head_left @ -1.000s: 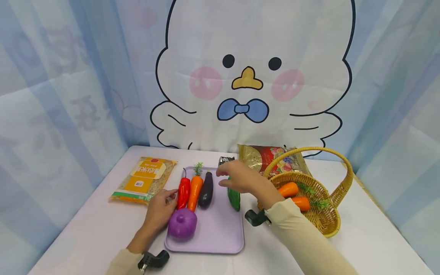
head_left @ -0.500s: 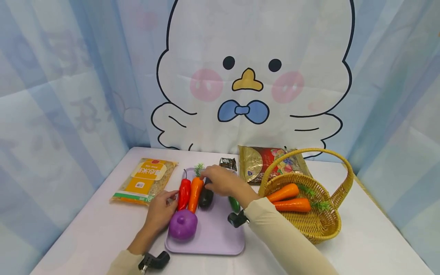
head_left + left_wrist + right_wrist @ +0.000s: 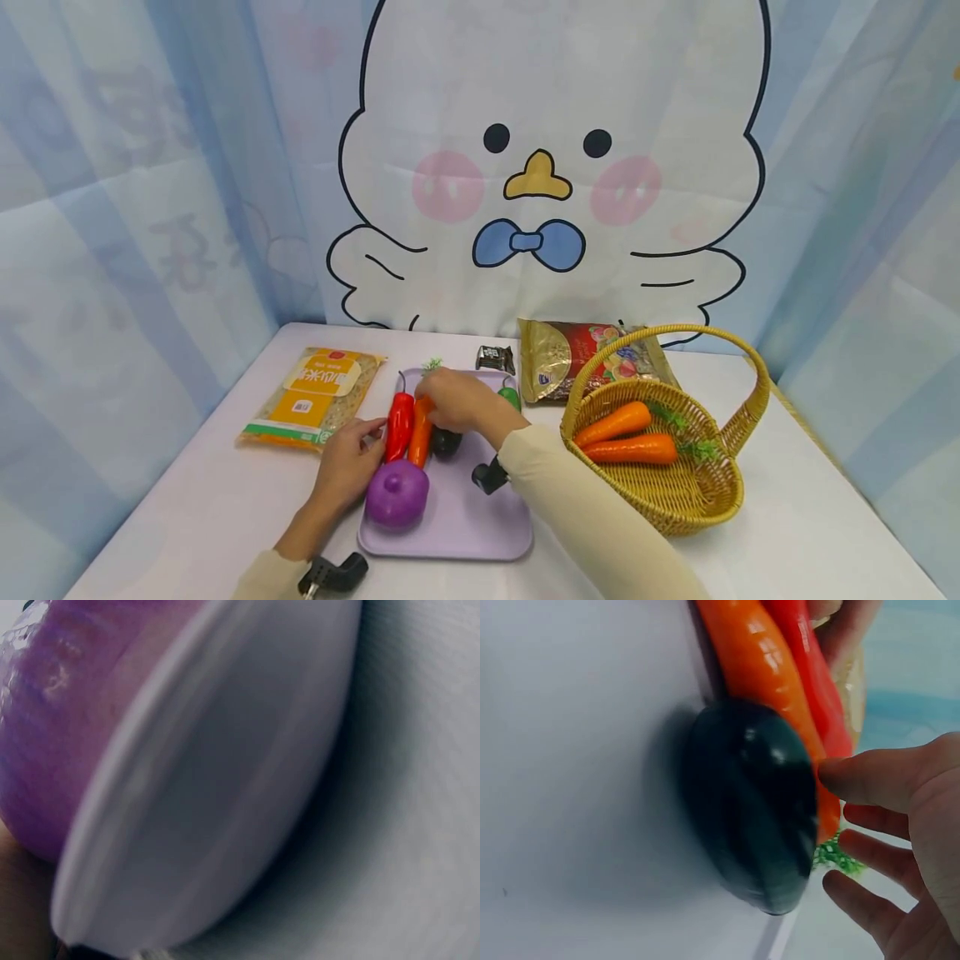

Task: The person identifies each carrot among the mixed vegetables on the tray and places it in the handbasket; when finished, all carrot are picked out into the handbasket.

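Note:
A purple tray [image 3: 480, 546] holds a red chili pepper [image 3: 400, 421], an orange carrot [image 3: 421, 437], a dark eggplant [image 3: 447, 444] and a round purple vegetable [image 3: 397, 495]. My left hand [image 3: 352, 462] rests at the tray's left edge, its fingertips by the chili. Over the upper carrot and eggplant reaches my right hand [image 3: 461, 404], which hides part of both. In the right wrist view the right thumb is at the carrot [image 3: 769, 664], with the other fingers spread and fairly straight. A green vegetable [image 3: 510, 395] lies at the tray's back right, partly hidden by the right hand.
Right of the tray stands a wicker basket [image 3: 731, 500] with a tall handle and two carrots [image 3: 633, 448] inside. A yellow grain bag [image 3: 315, 396] lies at the left. Behind are a small dark packet [image 3: 495, 359] and a gold-and-red bag [image 3: 547, 358].
My right hand has moved left across the tray, from above the green vegetable past the eggplant to the upper carrot. The left hand has stayed beside the chili pepper.

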`<control>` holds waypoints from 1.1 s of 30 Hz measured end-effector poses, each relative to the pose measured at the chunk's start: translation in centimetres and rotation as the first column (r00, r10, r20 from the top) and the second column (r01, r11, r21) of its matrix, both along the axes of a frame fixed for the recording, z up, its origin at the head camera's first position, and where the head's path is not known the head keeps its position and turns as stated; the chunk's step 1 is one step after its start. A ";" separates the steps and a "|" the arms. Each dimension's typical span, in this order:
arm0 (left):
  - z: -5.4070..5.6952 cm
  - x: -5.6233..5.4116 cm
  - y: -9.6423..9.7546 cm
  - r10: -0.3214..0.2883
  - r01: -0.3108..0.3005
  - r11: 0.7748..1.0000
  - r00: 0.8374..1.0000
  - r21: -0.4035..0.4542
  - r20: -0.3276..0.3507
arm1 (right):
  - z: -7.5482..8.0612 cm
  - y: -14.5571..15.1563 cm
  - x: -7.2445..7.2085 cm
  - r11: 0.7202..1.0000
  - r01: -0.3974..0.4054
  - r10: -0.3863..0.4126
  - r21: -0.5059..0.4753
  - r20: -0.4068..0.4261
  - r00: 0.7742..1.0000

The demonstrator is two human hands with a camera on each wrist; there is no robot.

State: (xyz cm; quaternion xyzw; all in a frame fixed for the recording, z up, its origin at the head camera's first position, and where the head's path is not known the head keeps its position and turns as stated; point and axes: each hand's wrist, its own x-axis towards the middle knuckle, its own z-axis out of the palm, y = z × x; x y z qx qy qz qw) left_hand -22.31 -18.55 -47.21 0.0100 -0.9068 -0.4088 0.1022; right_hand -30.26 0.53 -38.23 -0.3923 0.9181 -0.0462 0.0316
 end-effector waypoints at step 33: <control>0.0 0.0 0.0 -0.005 0.005 1.000 0.999 -0.015 -0.032 | -2.6 -0.2 0.0 0.994 -0.032 0.043 0.108 -0.098 0.994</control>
